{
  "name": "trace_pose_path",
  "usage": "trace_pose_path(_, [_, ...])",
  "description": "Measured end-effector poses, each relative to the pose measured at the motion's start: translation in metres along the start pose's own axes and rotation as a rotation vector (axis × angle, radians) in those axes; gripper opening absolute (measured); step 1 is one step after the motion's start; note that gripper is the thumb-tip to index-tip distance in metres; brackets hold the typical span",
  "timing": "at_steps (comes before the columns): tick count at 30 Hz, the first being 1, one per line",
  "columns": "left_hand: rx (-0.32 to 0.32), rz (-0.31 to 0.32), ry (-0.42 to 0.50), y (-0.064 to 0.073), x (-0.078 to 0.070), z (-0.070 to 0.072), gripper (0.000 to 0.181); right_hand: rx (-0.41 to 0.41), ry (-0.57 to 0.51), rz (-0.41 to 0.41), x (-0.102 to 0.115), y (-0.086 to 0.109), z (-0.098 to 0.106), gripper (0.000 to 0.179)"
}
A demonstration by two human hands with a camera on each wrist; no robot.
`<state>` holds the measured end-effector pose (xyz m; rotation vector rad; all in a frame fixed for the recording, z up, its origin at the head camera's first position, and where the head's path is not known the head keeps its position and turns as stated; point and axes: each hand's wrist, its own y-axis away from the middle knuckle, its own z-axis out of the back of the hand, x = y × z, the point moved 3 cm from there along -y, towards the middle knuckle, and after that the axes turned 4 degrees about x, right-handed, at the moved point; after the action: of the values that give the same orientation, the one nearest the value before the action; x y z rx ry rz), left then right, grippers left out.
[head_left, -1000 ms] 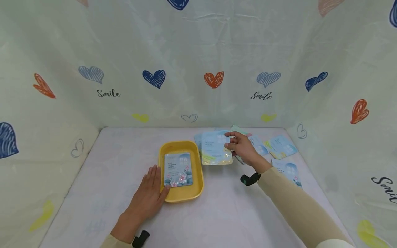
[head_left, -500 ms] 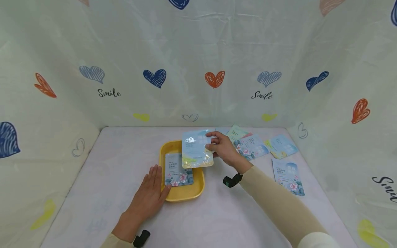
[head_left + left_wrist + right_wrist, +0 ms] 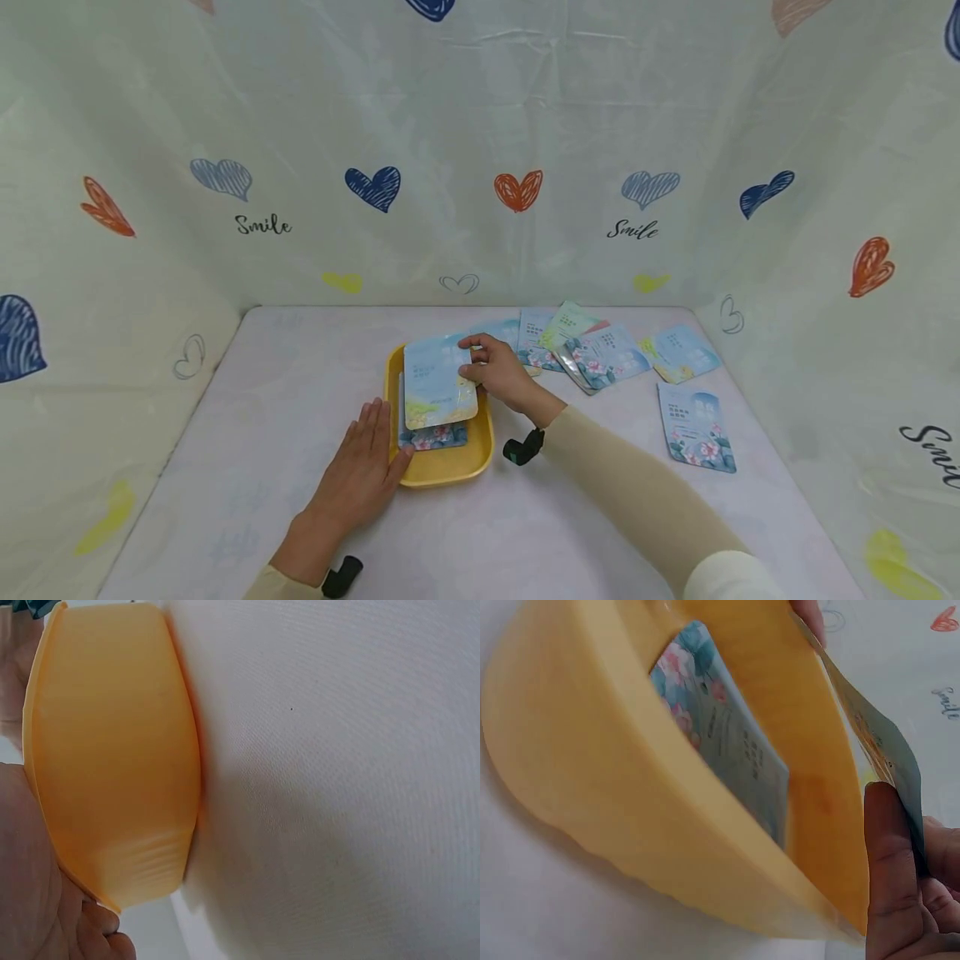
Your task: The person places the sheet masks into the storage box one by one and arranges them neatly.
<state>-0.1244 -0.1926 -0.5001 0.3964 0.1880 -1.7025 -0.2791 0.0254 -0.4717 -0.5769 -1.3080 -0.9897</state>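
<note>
My right hand (image 3: 504, 377) pinches a light blue sachet (image 3: 441, 383) by its right edge, thumb on one face and fingers on the other. In the right wrist view the held sachet (image 3: 885, 739) stands above the rim of the yellow tray. Inside the yellow tray (image 3: 442, 477) lies a flower-printed sachet (image 3: 431, 437), partly covered by the held one in the head view. My left hand (image 3: 360, 467) rests against the tray's left rim with straight fingers. From the left wrist, the tray's outer wall (image 3: 112, 750) shows beside that hand.
Several overlapping sachets (image 3: 611, 354) lie at the back, right of the tray. A blue sachet (image 3: 682, 354) is farther right, and a flower-printed sachet (image 3: 697, 429) lies nearer the front. Heart-patterned sheeting (image 3: 465, 242) rises behind the white table (image 3: 315, 358).
My right hand has carried the light blue sachet leftward and lower, from beside the tray to over it. More of the back sachets now show. My left hand keeps its place.
</note>
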Motion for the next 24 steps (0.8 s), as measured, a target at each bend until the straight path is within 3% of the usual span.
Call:
trace_pose_path(11, [0.018, 0.008, 0.009, 0.000, -0.001, 0.001, 0.084, -0.003, 0.152, 0.006, -0.002, -0.010, -0.020, 0.035])
trace_pose_path(24, [0.003, -0.006, 0.018, 0.000, 0.000, -0.001, 0.083, 0.037, 0.273, -0.072, 0.004, -0.011, -0.031, 0.033])
